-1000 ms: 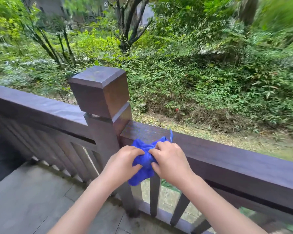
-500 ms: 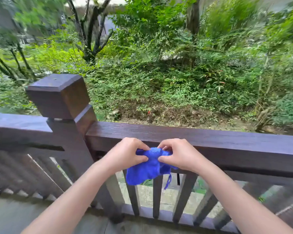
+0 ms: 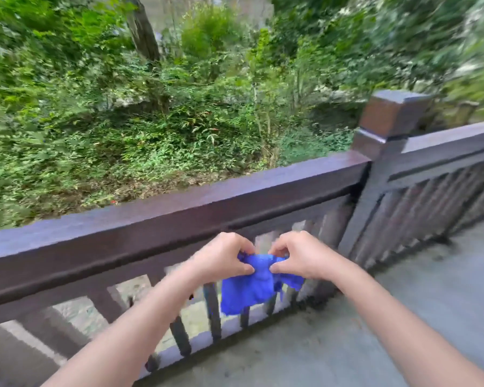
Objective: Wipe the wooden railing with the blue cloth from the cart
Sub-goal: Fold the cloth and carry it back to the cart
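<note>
A dark brown wooden railing (image 3: 179, 213) runs across the view, rising toward a square post (image 3: 389, 115) at the right. I hold the blue cloth (image 3: 252, 289) in front of the balusters, below the top rail and off its surface. My left hand (image 3: 221, 258) pinches the cloth's upper left edge. My right hand (image 3: 299, 256) pinches its upper right edge. The cloth hangs crumpled beneath both hands. The cart is not in view.
Vertical balusters (image 3: 213, 311) fill the space under the rail. A grey stone floor (image 3: 403, 317) lies to the right and below. Dense green bushes and tree trunks (image 3: 143, 32) stand beyond the railing.
My view has swung right along the railing: the left post left the view and another post shows at the right. Both hands keep the cloth, now lower and hanging more spread out.
</note>
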`<action>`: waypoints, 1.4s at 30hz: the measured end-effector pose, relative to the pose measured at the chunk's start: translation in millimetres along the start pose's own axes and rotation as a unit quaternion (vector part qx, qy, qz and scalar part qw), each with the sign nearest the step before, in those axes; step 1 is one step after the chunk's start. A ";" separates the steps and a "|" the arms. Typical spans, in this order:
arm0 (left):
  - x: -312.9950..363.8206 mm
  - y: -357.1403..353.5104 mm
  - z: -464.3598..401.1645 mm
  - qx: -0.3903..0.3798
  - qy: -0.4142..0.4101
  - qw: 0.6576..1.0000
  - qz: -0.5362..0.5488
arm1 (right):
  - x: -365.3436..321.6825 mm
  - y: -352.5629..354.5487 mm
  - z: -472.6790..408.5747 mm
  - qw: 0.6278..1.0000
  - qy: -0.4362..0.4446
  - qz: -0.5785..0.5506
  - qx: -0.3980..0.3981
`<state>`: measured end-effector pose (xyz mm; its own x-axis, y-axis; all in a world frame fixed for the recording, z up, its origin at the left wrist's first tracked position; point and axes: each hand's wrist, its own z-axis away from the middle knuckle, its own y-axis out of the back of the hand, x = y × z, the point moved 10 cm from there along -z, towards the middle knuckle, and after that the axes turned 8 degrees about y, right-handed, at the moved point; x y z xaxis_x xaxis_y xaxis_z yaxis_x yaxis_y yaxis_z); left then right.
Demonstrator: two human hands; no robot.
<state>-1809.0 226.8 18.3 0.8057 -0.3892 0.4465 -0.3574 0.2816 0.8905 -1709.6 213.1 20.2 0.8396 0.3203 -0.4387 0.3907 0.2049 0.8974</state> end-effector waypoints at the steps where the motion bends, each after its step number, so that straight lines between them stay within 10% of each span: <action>1: 27.4 -13.2 -12.5 -0.015 -0.021 1.000 -0.002 | 24.0 9.3 19.7 1.000 -0.023 0.003 0.004; 11: 293.7 -105.7 -98.2 -0.101 -0.278 0.955 -0.017 | 209.6 110.2 203.8 0.964 -0.240 0.021 0.113; 27: 524.0 -135.1 -246.7 -0.194 -0.493 0.848 -0.001 | 363.7 259.4 298.9 0.854 -0.457 0.055 0.242; 42: 628.1 -239.1 -387.4 -0.272 -0.488 0.829 -0.016 | 562.0 287.1 314.5 0.834 -0.497 0.008 0.238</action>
<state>-1034.6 254.8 51.8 -0.0508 -0.8544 0.5172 0.1362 0.5071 0.8511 -1006.9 161.0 46.1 0.6513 -0.6547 -0.3836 0.2841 -0.2584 0.9233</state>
